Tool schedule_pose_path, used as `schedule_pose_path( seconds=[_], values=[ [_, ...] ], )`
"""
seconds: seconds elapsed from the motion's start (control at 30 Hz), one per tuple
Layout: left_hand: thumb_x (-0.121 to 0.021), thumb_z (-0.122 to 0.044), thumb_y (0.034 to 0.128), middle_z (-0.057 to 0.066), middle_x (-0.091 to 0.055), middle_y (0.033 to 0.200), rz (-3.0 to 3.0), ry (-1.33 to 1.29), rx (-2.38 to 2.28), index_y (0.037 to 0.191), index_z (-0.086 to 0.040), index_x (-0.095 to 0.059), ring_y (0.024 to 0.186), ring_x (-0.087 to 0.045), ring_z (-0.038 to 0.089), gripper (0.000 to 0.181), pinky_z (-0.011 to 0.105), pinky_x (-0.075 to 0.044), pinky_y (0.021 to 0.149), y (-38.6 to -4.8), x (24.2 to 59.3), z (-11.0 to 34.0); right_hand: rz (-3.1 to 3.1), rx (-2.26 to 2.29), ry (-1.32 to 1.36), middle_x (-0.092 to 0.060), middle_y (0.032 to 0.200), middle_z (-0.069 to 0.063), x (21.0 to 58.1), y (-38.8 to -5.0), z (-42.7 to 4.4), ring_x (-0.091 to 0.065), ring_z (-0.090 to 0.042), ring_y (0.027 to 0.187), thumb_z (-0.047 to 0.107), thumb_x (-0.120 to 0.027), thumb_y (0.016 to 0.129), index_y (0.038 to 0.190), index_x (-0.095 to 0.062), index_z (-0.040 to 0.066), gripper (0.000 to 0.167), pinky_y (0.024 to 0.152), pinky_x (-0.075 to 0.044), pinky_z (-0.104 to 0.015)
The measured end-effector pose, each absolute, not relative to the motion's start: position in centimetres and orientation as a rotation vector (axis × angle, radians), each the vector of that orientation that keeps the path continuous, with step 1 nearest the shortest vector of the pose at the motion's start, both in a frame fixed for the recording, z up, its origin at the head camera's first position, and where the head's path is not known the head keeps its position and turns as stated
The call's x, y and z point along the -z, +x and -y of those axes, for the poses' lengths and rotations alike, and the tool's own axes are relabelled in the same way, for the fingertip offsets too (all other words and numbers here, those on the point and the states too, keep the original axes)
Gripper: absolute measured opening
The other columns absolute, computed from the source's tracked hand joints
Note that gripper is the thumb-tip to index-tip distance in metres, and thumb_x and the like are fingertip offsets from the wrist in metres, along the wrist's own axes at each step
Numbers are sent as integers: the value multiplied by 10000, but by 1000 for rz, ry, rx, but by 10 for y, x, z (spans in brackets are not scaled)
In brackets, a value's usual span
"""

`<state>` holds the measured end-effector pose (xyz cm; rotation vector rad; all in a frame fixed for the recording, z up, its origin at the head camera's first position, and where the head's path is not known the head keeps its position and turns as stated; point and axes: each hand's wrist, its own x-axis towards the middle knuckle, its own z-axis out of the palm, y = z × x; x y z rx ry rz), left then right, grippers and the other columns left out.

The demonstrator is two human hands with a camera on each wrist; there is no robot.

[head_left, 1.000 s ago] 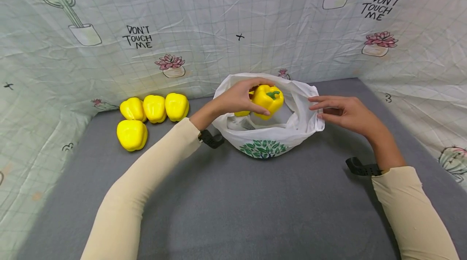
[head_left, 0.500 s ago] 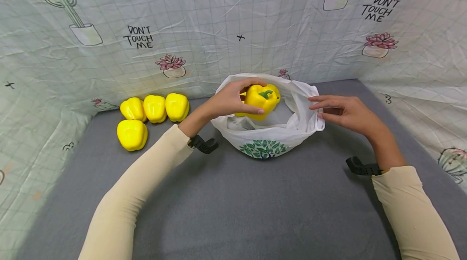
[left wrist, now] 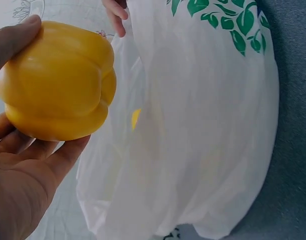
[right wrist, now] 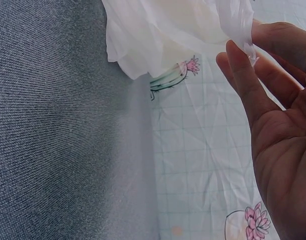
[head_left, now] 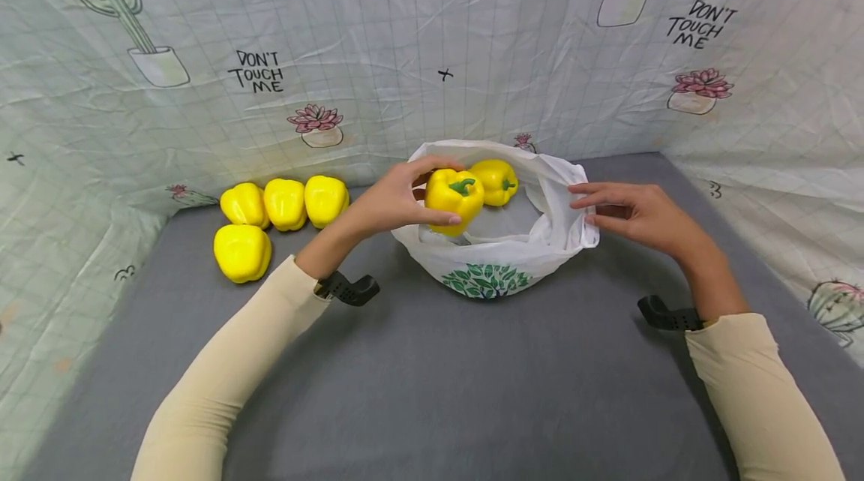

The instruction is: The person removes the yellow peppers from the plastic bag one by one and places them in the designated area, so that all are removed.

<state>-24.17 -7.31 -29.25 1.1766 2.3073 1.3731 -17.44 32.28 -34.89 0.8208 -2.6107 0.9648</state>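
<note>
A yellow bell pepper (head_left: 454, 199) with a green stem is gripped between the thumb and fingers of my left hand (head_left: 388, 199), over the left part of the mouth of a white bag (head_left: 486, 271) printed with green leaves. In the left wrist view the held pepper (left wrist: 58, 82) is beside the bag's wall (left wrist: 193, 125). Inside the bag, toward its back, lies another yellow pepper (head_left: 496, 181). My right hand (head_left: 637, 211) pinches the bag's right rim; in the right wrist view its fingertips (right wrist: 238, 55) meet the thin white edge (right wrist: 238, 25). The bag's bottom is partly hidden.
Several yellow peppers (head_left: 285, 203) stand at the table's back left, one of them (head_left: 243, 252) nearer the front. The grey table (head_left: 432, 383) meets a patterned cloth backdrop (head_left: 405, 38) behind and at both sides.
My left hand has drawn the held pepper leftward and slightly nearer, uncovering the other pepper in the bag. The right hand stays at the rim.
</note>
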Motion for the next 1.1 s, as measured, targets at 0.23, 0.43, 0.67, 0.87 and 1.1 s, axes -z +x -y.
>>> schedule_pose_path(
  seconds=[0.23, 0.43, 0.67, 0.87, 1.1],
  values=[
    [-850, -194, 833, 0, -532, 1433, -2331, 1095, -1377, 1439, -127, -545, 1234, -544, 192, 681, 390, -481, 1069, -236, 294, 89, 2595, -962, 841, -650, 1356, -118, 347, -172, -325, -528, 135, 1190, -53, -739, 885, 1204, -752, 88, 348, 877, -468, -53],
    [-856, -197, 827, 2, -530, 1437, -2342, 1022, -1432, 1433, -121, -550, 1235, -539, 209, 683, 410, -470, 1081, -228, 293, 104, 2598, -984, 836, -655, 1348, -118, 347, -172, -324, -539, 122, 1189, -51, -745, 882, 1186, -753, 63, 325, 882, -482, -73],
    [-868, -220, 823, -16, -531, 1445, -2352, 978, -1465, 1437, -169, -552, 1214, -562, 213, 693, 421, -479, 1071, -221, 291, 118, 2595, -988, 842, -653, 1351, -123, 346, -171, -324, -541, 122, 1189, -57, -746, 878, 1187, -755, 68, 334, 884, -496, -90],
    [-863, -212, 832, -12, -521, 1451, -2378, 949, -1475, 1446, -174, -543, 1222, -561, 227, 693, 430, -491, 1061, -213, 290, 129, 2573, -995, 869, -648, 1357, -126, 343, -170, -322, -545, 106, 1203, -78, -733, 880, 1190, -753, 66, 343, 881, -483, -70],
    [-852, -191, 843, 13, -534, 1424, -2407, 865, -1497, 1442, -139, -541, 1183, -584, 242, 677, 384, -525, 1015, -205, 294, 145, 2597, -961, 849, -654, 1354, -106, 344, -165, -320, -536, 131, 1184, -53, -750, 876, 1197, -754, 89, 351, 878, -486, -74]
  ],
)
